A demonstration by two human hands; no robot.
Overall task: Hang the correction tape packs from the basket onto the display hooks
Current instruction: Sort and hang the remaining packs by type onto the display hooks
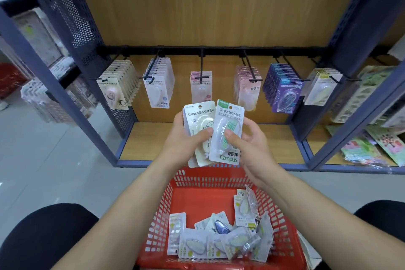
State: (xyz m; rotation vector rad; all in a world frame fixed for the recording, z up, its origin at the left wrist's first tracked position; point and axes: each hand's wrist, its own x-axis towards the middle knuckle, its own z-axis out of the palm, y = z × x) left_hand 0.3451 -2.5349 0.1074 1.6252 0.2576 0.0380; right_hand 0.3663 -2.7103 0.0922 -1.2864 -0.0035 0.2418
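Here the shelf unit fills the view, with a black rail across its back carrying six hooks, each loaded with a row of hanging packs. Below it, between the person's knees, stands the red basket. It holds a loose heap of packs not yet hung.

Both hands are raised between basket and rail. The left hand grips a small stack of cream packs, with the thumb laid across the front and the fingers curled behind. The right hand pinches a single green pack, thumb on the blister and fingers behind the card. The two lots touch edge to edge.

Likely faults from this position:
- Wrong row. No hanging row clearly matches the green pack, so check the print before choosing a hook.
- Missed hole. The hang hole is small, and a tilted card would catch on the tip of the centre hook.
- Dropped stack. The cream packs are fanned, and a slack thumb would let one slide out.
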